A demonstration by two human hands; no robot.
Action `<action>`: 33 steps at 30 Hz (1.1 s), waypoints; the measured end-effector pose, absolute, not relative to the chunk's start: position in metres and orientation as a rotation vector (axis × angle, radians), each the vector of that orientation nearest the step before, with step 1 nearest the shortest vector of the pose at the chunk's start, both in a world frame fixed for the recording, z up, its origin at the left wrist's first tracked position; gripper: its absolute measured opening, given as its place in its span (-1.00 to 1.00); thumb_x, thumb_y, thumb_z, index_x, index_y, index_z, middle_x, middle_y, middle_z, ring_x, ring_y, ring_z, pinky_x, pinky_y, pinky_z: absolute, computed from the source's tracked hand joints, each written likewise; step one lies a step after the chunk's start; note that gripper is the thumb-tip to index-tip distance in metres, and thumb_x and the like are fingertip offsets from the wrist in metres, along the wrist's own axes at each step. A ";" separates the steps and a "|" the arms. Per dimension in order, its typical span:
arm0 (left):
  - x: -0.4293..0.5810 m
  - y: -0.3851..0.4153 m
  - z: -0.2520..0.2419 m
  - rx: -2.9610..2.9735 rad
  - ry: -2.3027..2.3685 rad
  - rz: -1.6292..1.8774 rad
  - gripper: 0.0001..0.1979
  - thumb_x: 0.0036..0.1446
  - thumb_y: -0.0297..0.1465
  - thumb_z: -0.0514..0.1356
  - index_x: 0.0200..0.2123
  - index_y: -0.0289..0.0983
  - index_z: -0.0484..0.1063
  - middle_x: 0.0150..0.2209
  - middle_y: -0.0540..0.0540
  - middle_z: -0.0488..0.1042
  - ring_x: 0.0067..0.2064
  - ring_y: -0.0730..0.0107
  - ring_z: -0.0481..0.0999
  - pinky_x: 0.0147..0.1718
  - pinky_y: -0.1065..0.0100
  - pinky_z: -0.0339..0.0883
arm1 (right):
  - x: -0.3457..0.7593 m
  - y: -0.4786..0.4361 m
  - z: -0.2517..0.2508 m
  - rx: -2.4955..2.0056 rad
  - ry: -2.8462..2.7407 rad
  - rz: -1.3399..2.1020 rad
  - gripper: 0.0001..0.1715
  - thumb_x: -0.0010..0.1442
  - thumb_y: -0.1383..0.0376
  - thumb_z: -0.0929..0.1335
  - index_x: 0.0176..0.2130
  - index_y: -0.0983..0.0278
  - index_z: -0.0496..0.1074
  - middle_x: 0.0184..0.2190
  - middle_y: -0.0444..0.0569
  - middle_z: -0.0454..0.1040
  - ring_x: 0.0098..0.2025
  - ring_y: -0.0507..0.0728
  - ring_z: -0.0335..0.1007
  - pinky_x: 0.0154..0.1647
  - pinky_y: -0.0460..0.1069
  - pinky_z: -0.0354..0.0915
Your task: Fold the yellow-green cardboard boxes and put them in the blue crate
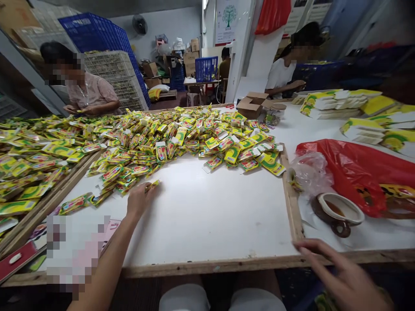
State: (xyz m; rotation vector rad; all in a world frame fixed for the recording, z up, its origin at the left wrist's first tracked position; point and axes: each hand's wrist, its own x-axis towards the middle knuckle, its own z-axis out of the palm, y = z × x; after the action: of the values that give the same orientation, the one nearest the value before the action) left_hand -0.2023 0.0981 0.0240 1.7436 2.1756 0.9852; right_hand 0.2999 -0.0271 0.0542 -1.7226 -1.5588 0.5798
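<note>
My left hand (140,199) reaches across the white table (207,216) and its fingers close on a small yellow-green packet (152,185) at the near edge of a big heap of such packets (181,138). My right hand (340,272) rests at the table's wooden front rim (227,264), fingers stretched out and apart, holding nothing.
A red plastic bag (359,172), a clear bag (309,172) and a small cup with brown liquid (340,209) lie at right. Folded yellow cartons (356,108) are stacked far right. A cardboard box (251,105) stands behind. Other people sit at the left (87,93) and the back right (285,71).
</note>
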 end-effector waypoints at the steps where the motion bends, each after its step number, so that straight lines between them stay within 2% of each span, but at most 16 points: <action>1: -0.190 0.092 0.024 1.740 2.132 0.995 -0.66 0.10 -0.17 0.10 -0.19 -0.29 0.38 -0.26 -0.19 0.53 -0.18 0.09 0.51 -0.18 0.16 0.33 | 0.279 -0.023 0.051 -1.690 -1.580 0.675 -0.71 0.06 0.06 0.34 -0.32 0.19 0.50 -0.32 -0.03 0.56 -0.23 0.21 0.47 -0.30 -0.06 0.37; 4: -0.135 0.066 0.022 1.627 1.903 1.101 -0.62 0.21 -0.14 -0.04 -0.06 -0.26 0.29 -0.29 -0.12 0.53 -0.32 0.30 0.53 -0.38 0.35 0.38 | 0.214 -0.009 0.041 -1.498 -1.542 0.956 -0.73 0.17 0.10 0.28 -0.28 0.23 0.44 -0.28 0.00 0.52 -0.17 0.19 0.44 -0.13 0.00 0.34; 6: -0.091 0.044 0.018 1.370 1.641 1.250 -0.63 0.21 -0.15 -0.01 -0.02 -0.25 0.21 -0.33 -0.09 0.51 -0.38 0.34 0.51 -0.47 0.40 0.36 | 0.175 0.000 0.034 -1.336 -1.457 1.092 -0.75 0.20 0.14 0.28 -0.19 0.23 0.37 -0.19 0.02 0.49 -0.15 0.17 0.44 -0.10 0.02 0.33; 9: -0.035 0.012 0.013 1.128 1.374 1.323 -0.68 0.21 -0.21 0.04 -0.01 -0.18 0.12 -0.30 -0.05 0.48 -0.36 0.39 0.50 -0.43 0.42 0.36 | 0.137 0.011 0.021 -1.160 -1.319 1.219 -0.66 0.18 0.20 0.32 -0.05 0.20 0.25 -0.09 0.04 0.43 -0.14 0.13 0.44 -0.13 0.01 0.36; 13: -0.010 -0.012 0.011 1.105 1.189 1.171 -0.60 0.22 -0.27 0.05 0.09 -0.11 0.03 -0.15 -0.08 0.44 -0.27 0.39 0.49 -0.31 0.36 0.39 | 0.131 0.015 0.004 -1.114 -1.300 1.253 -0.71 0.19 0.25 0.31 -0.07 0.20 0.26 -0.22 -0.03 0.46 -0.21 0.10 0.45 -0.17 -0.02 0.36; 16: -0.018 -0.010 0.009 1.196 1.135 1.018 -0.64 0.18 -0.30 0.11 0.04 -0.15 0.17 -0.19 -0.07 0.45 -0.28 0.38 0.48 -0.27 0.34 0.39 | 0.142 0.016 -0.002 -1.118 -1.402 1.288 -0.75 0.20 0.29 0.30 -0.08 0.21 0.33 -0.21 -0.04 0.46 -0.20 0.09 0.43 -0.16 -0.03 0.34; 18: -0.023 -0.002 0.008 1.252 1.125 0.969 -0.78 0.15 -0.31 0.13 -0.12 -0.23 0.31 -0.27 -0.06 0.46 -0.27 0.36 0.47 -0.26 0.35 0.37 | 0.148 0.021 -0.004 -1.120 -1.485 1.305 -0.81 0.20 0.30 0.29 -0.15 0.23 0.38 -0.26 -0.06 0.47 -0.25 0.09 0.42 -0.20 -0.04 0.33; 21: -0.021 0.011 0.007 1.286 1.152 1.002 -0.87 0.14 -0.33 0.14 -0.32 -0.28 0.39 -0.27 -0.09 0.46 -0.22 0.32 0.47 -0.24 0.35 0.36 | 0.151 0.031 -0.006 -1.160 -1.573 1.237 -0.86 0.20 0.28 0.28 -0.34 0.27 0.41 -0.42 -0.11 0.44 -0.35 0.07 0.37 -0.30 -0.05 0.30; 23: -0.015 0.016 0.006 1.266 1.169 1.066 -0.87 0.13 -0.34 0.14 -0.28 -0.27 0.38 -0.23 -0.10 0.46 -0.21 0.32 0.47 -0.25 0.36 0.37 | 0.150 0.037 -0.006 -1.181 -1.556 1.171 -0.85 0.19 0.27 0.29 -0.38 0.27 0.40 -0.44 -0.11 0.44 -0.35 0.08 0.37 -0.28 -0.04 0.29; 26: -0.009 0.014 0.006 1.226 1.179 1.150 -0.81 0.14 -0.36 0.13 -0.15 -0.21 0.30 -0.21 -0.08 0.46 -0.19 0.33 0.48 -0.24 0.33 0.38 | 0.149 0.036 -0.005 -1.130 -1.483 1.160 -0.89 0.18 0.31 0.30 -0.24 0.25 0.40 -0.34 -0.09 0.47 -0.27 0.09 0.40 -0.21 -0.03 0.31; 28: -0.008 0.009 0.008 1.261 1.218 1.145 -0.84 0.15 -0.36 0.13 -0.18 -0.22 0.32 -0.21 -0.08 0.46 -0.15 0.31 0.48 -0.18 0.31 0.37 | 0.149 0.032 -0.001 -1.092 -1.514 1.158 -0.86 0.17 0.33 0.32 -0.21 0.24 0.41 -0.29 -0.07 0.48 -0.25 0.09 0.40 -0.19 -0.03 0.31; 31: -0.008 0.003 0.013 1.311 1.283 1.121 -0.89 0.15 -0.34 0.13 -0.30 -0.26 0.38 -0.24 -0.10 0.48 -0.14 0.29 0.47 -0.15 0.30 0.34 | 0.147 0.026 0.005 -1.083 -1.570 1.110 -0.91 0.17 0.32 0.33 -0.31 0.25 0.45 -0.30 -0.05 0.47 -0.27 0.08 0.38 -0.22 -0.03 0.31; 33: -0.007 0.003 0.016 1.297 1.302 1.130 -0.88 0.15 -0.34 0.13 -0.30 -0.26 0.39 -0.26 -0.09 0.49 -0.16 0.29 0.47 -0.16 0.31 0.33 | 0.145 0.025 0.007 -1.104 -1.558 1.076 -0.90 0.18 0.32 0.32 -0.35 0.26 0.44 -0.34 -0.06 0.46 -0.30 0.08 0.37 -0.25 -0.04 0.31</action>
State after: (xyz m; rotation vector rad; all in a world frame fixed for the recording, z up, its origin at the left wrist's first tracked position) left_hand -0.0072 0.0029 0.0161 1.2968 1.3023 1.1305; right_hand 0.1450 0.0248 0.0074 -1.1039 -1.5578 1.0757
